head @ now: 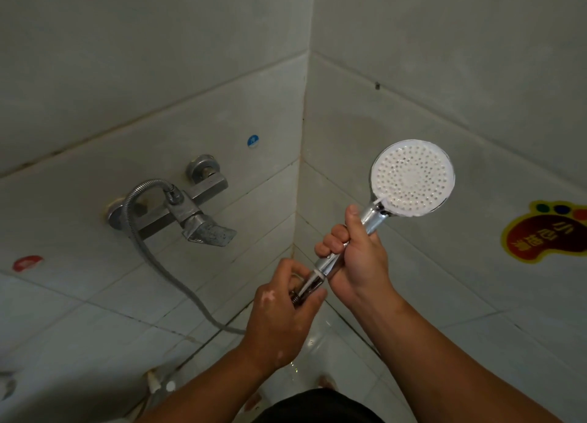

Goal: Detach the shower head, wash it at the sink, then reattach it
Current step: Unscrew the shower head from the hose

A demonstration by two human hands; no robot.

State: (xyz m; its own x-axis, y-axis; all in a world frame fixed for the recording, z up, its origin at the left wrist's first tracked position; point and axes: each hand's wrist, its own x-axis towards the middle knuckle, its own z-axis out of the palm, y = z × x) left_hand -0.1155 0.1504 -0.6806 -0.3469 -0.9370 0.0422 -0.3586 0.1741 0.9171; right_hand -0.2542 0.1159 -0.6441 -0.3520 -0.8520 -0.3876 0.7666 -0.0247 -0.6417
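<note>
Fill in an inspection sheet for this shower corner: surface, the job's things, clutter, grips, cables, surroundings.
Surface: no worktop seen; pale tiled wall with dark grime in the grout.
Job's things: shower head, white face toward the camera; connector sits against the end of the handle.
Clutter: small white bits low left, unclear.
Grips: right hand grips the handle; left hand grips the connector.
Cables: metal hose runs from the mixer tap down towards the left hand.
Surroundings: blue sticker, red sticker, foot-shaped sticker on the walls.
</note>
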